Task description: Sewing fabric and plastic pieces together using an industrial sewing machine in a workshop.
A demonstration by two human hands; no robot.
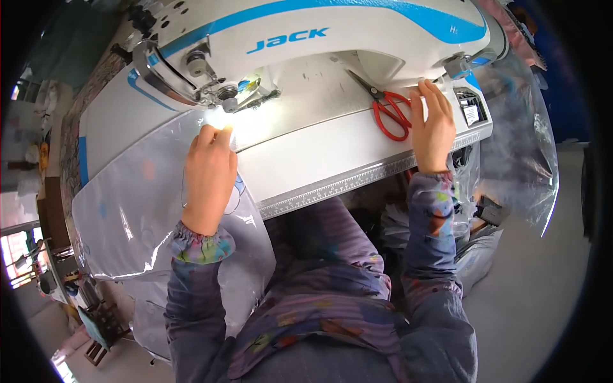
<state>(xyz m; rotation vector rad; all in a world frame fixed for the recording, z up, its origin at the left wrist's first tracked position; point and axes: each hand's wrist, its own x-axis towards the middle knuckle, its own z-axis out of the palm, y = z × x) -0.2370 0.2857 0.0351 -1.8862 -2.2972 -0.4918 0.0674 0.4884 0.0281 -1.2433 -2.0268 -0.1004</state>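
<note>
My left hand (209,175) lies flat on a sheet of clear plastic film (131,210), fingertips just in front of the presser foot and needle (231,102) of a white and blue sewing machine (306,25), under its bright lamp. My right hand (432,124) rests with fingers apart on the white machine bed (319,153), near the machine's right end. Red-handled scissors (388,108) lie on the bed just to the left of that hand, not in its grip.
A ruler strip (345,185) runs along the bed's front edge. More clear plastic (517,140) hangs at the right of the machine. A bundle of bagged goods (476,249) lies on the grey floor. Shelves and clutter show at the far left.
</note>
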